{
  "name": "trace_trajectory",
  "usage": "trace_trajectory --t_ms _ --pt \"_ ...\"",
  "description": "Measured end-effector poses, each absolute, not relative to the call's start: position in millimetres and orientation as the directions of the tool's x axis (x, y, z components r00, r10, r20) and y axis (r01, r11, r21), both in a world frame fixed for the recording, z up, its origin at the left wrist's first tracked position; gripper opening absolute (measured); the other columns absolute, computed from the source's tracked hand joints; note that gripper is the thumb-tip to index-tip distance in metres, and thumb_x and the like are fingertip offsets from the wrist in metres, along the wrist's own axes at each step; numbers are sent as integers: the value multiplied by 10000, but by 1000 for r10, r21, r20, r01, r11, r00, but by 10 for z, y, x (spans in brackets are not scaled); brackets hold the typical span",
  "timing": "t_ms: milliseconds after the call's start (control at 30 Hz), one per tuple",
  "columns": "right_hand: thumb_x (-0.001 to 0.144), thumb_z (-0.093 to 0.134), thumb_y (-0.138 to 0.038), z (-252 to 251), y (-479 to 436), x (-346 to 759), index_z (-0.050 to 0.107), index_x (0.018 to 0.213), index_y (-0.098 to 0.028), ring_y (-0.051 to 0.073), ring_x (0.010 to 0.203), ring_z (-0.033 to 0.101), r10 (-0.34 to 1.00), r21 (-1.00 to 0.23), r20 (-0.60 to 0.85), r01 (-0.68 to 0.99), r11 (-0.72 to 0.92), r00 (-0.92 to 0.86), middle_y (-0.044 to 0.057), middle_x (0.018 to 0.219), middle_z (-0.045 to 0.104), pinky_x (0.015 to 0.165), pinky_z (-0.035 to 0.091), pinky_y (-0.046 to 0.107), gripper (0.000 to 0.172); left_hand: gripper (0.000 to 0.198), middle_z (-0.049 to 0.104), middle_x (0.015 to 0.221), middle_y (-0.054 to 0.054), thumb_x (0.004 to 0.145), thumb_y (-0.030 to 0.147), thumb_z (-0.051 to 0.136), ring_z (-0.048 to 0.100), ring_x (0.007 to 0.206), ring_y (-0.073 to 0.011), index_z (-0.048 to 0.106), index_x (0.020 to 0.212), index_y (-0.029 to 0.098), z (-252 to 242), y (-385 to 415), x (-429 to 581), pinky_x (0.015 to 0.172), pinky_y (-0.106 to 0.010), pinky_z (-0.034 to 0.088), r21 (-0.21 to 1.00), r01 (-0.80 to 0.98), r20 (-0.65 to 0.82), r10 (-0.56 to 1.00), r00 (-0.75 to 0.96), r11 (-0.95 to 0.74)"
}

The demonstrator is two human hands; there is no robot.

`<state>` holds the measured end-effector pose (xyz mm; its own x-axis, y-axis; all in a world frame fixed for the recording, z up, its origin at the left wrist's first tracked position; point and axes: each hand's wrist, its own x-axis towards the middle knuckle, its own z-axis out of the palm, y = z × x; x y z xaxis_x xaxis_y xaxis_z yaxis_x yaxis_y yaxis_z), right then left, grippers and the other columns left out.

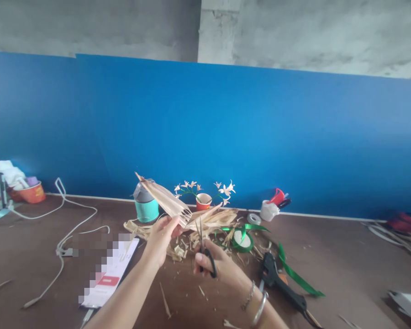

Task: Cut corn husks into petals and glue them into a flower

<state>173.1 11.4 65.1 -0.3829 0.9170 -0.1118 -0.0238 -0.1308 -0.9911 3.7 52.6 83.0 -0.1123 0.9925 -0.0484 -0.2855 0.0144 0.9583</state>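
Observation:
My left hand (163,237) pinches a dried corn husk (166,197) by its lower end, which is cut into narrow strips. The husk's pointed tip rises to the upper left. In my right hand (214,262) is a pair of scissors (202,244) with black handles, its blades pointing up just right of the husk's cut strips. The blades look nearly closed and apart from the husk. Behind my hands lies a heap of dried husks (222,219) with small scraps around it. Husk flowers (226,188) on green stems stand in a red paper cup (203,202).
Right of my hands lie a green ribbon spool (242,241), a loose ribbon (296,272) and a black glue gun (281,283). A phone (114,276) and white cables (63,237) are at left. A teal container (147,211) and a white cup (269,211) stand near the blue partition (205,128).

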Motion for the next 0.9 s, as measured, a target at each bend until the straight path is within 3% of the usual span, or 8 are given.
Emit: trace_trajectory --t_ms 133,367,600,900 --pt "612 703 -541 607 80 1678 509 858 -158 92 536 513 890 -995 -69 -36 -96 -451 -38 611 544 484 355 194 495 309 664 679 -34 585 382 745 614 671 -161 651 723 122 848 486 92 663 -273 506 935 -348 -82 996 -29 67" --pt "561 738 -540 610 91 1634 526 799 -162 63 471 449 920 -996 -34 -62 -63 -391 -58 593 495 453 363 194 494 250 683 666 -40 626 353 728 633 647 -162 654 704 128 837 433 170 656 -265 512 929 -350 -103 992 70 122" --pt "575 743 -513 569 119 1627 532 780 -148 47 455 397 928 -989 -4 -134 -58 -373 -63 553 482 414 292 167 469 227 699 670 -56 619 327 725 642 654 -170 661 704 126 874 391 174 666 -262 507 916 -370 -128 988 90 152" --pt "571 730 -539 611 100 1613 544 751 -149 31 387 323 937 -993 -21 -105 -61 -349 -83 494 431 363 238 170 468 230 708 685 -50 613 333 725 648 671 -171 660 707 134 886 396 152 681 -271 505 914 -376 -124 987 102 154"
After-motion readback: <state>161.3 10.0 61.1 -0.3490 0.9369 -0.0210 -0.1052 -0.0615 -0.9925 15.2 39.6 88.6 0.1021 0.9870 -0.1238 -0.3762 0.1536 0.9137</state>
